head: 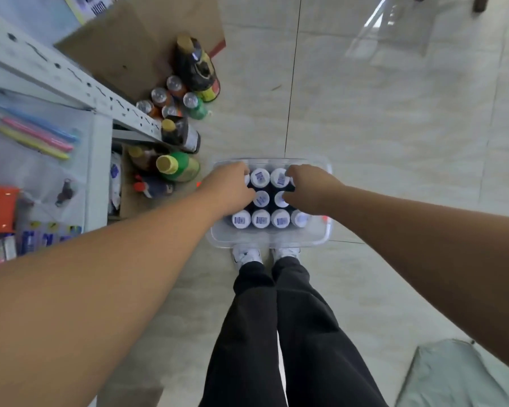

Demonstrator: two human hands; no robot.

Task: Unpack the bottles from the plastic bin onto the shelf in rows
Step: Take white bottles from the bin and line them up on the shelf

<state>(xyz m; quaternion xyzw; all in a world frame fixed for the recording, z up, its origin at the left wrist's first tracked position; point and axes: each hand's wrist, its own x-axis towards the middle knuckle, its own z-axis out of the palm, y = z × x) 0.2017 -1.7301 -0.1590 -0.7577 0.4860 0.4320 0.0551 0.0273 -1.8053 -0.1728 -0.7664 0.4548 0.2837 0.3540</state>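
Down on the floor [394, 142], left hand [232, 186] and right hand [309, 186] are inside the plastic bin [271, 240], fingers [243, 171] of each curled round white-capped bottles [260, 219]; shelf [71, 80] at ten o'clock.

A large dark bottle [196, 69] with a tan cap stands on the pale tiled floor [394, 127], at the edge of a brown cardboard sheet [135, 39] that spreads to its left. Just below it is a cluster of small clear-capped drinks [171, 98], orange and green. Lower still are a second dark bottle [178, 133] and a green bottle [177, 165] with a yellow cap. Far to its right lies something of clear plastic [394, 30], perhaps a lid. Well to its left hang coloured toothbrushes [36, 133].
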